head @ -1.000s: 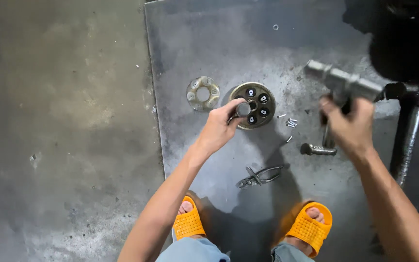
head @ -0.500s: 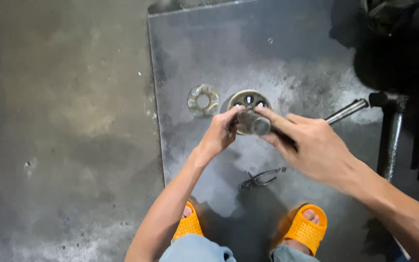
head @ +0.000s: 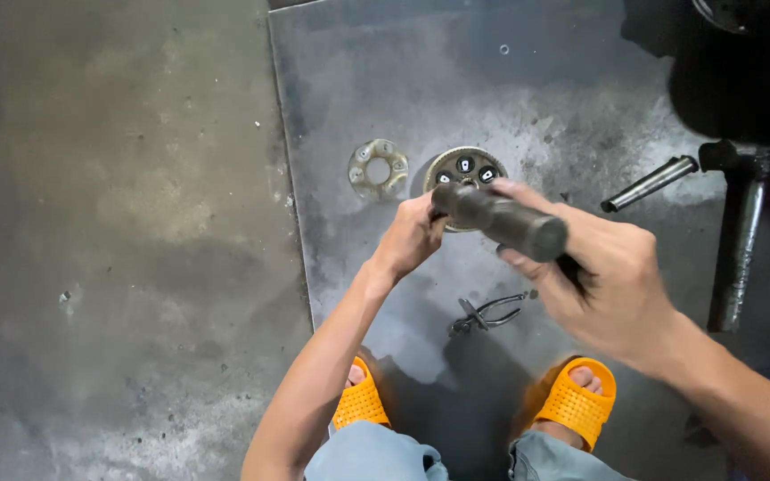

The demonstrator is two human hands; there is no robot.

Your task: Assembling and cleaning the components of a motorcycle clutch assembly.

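A round toothed metal gear hub [head: 465, 167] with several dark holes lies on a grey steel floor plate [head: 528, 98]. My right hand [head: 608, 276] grips a thick dark steel cylinder tool [head: 501, 218], its far end lowered onto the hub's near side. My left hand [head: 412, 236] pinches that far end of the tool, right at the hub's edge. A small flat ring plate [head: 378, 167] with lobes lies to the left of the hub.
A pair of snap-ring pliers [head: 489, 313] lies on the plate near my feet in orange sandals [head: 577, 401]. A slim steel rod [head: 651, 183] and a dark long-handled tool [head: 738, 233] rest at the right. Bare concrete floor [head: 118, 240] lies to the left.
My right hand brought the cylinder tool from the right over to the hub. My left hand stayed at the hub and now pinches the tool's tip.
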